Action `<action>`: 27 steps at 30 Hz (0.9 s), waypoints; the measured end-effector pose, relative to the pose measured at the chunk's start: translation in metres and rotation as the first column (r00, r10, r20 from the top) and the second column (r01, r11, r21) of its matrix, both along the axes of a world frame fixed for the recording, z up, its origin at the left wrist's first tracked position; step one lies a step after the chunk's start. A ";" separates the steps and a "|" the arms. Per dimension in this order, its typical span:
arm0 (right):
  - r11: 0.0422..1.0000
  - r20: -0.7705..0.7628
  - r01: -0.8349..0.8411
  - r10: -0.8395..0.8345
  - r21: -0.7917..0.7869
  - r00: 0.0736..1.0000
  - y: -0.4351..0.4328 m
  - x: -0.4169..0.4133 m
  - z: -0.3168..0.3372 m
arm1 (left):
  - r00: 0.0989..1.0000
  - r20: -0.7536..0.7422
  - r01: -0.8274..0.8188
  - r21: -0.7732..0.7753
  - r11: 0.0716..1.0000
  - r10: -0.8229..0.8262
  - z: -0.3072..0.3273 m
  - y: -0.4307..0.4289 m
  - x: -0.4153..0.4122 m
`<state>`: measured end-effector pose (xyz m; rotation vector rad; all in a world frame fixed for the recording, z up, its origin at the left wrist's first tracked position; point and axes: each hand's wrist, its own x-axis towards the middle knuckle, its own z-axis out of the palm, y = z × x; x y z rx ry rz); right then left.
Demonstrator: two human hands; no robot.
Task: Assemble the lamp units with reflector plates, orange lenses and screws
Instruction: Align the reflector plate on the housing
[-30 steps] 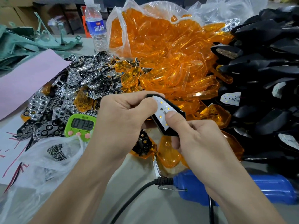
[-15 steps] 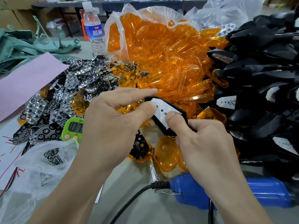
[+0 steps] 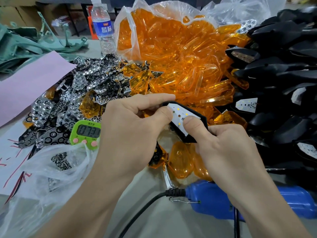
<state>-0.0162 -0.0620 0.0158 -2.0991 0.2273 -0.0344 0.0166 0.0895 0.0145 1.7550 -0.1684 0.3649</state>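
Observation:
A black lamp unit point(image 3: 202, 120) with a white LED board facing up sits between both hands at the centre. My left hand point(image 3: 133, 127) pinches its left end with thumb and forefinger. My right hand point(image 3: 221, 145) grips its right side, the thumb pressing on the board. Chrome reflector plates point(image 3: 77, 100) lie heaped to the left. Orange lenses point(image 3: 180, 66) spill from a clear bag behind, and a few more lie under my hands. Small screws point(image 3: 60, 162) sit in a clear plastic bag at lower left.
Black lamp housings point(image 3: 283, 74) pile up on the right. A blue electric screwdriver point(image 3: 214, 201) with a black cord lies near the front edge. A green timer point(image 3: 86, 133), a pink sheet point(image 3: 29, 83), a water bottle point(image 3: 103, 30) and green brackets point(image 3: 25, 43) stand on the left.
Both hands keep hold of the lamp unit. My left thumb has slid further onto the board's left end, and the unit has tilted slightly.

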 end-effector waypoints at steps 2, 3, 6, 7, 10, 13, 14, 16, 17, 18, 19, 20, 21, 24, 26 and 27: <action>1.000 0.030 0.006 -0.007 0.018 1.000 -0.003 0.002 -0.003 | 1.000 0.014 -0.021 0.023 1.000 0.020 0.000 0.000 0.000; 1.000 0.033 0.009 -0.009 -0.002 0.999 -0.004 0.002 -0.003 | 1.000 0.019 -0.025 0.032 0.999 0.025 0.000 -0.001 0.000; 0.999 0.037 0.018 -0.017 -0.030 0.999 -0.006 0.002 -0.006 | 0.999 0.022 -0.029 0.061 0.998 0.028 0.001 -0.002 -0.001; 0.999 0.030 0.017 -0.016 -0.035 0.999 -0.006 0.002 -0.007 | 0.999 0.022 -0.030 0.065 0.997 0.028 0.001 -0.002 -0.001; 1.000 0.034 0.012 -0.011 -0.026 0.999 -0.008 0.004 -0.005 | 0.999 0.019 -0.030 0.068 0.997 0.029 0.001 -0.002 -0.001; 1.000 0.025 0.000 0.001 -0.028 1.000 -0.010 0.004 -0.005 | 1.000 0.013 -0.024 0.071 0.997 0.023 0.000 -0.004 -0.001; 0.999 0.020 -0.005 0.006 -0.031 1.000 -0.010 0.004 -0.005 | 1.000 0.012 -0.025 0.069 0.997 0.024 -0.001 -0.004 0.000; 0.999 0.030 0.000 0.001 -0.034 1.000 -0.009 0.004 -0.006 | 0.999 0.009 -0.032 0.059 0.998 0.031 -0.002 -0.005 0.000; 0.999 0.030 0.002 -0.001 -0.033 1.000 -0.009 0.005 -0.007 | 0.999 0.008 -0.037 0.051 0.998 0.036 -0.002 -0.005 0.000; 0.999 0.032 0.003 -0.002 -0.035 0.999 -0.009 0.005 -0.008 | 0.999 0.008 -0.042 0.042 0.998 0.042 -0.002 -0.005 0.000; 0.999 0.029 0.005 -0.004 -0.037 1.000 -0.009 0.004 -0.008 | 0.999 0.009 -0.046 0.036 0.998 0.045 -0.002 -0.006 0.001; 0.999 0.025 0.007 -0.006 -0.039 1.000 -0.008 0.004 -0.009 | 0.999 0.008 -0.048 0.030 0.998 0.048 -0.002 -0.005 0.001; 0.999 0.024 0.007 -0.006 -0.046 1.000 -0.008 0.004 -0.009 | 0.999 0.005 -0.049 0.025 0.998 0.049 -0.003 -0.006 0.001; 0.998 0.016 -0.001 0.002 -0.067 1.000 -0.007 0.004 -0.011 | 0.999 -0.005 -0.051 0.017 0.999 0.051 -0.004 -0.007 0.001; 0.998 0.016 -0.010 0.011 -0.054 1.000 -0.006 0.003 -0.010 | 0.999 -0.003 -0.052 0.022 0.998 0.052 -0.004 -0.007 0.000; 0.999 0.019 -0.014 0.015 -0.046 1.000 -0.006 0.002 -0.009 | 0.999 0.001 -0.053 0.028 0.998 0.053 -0.004 -0.007 0.000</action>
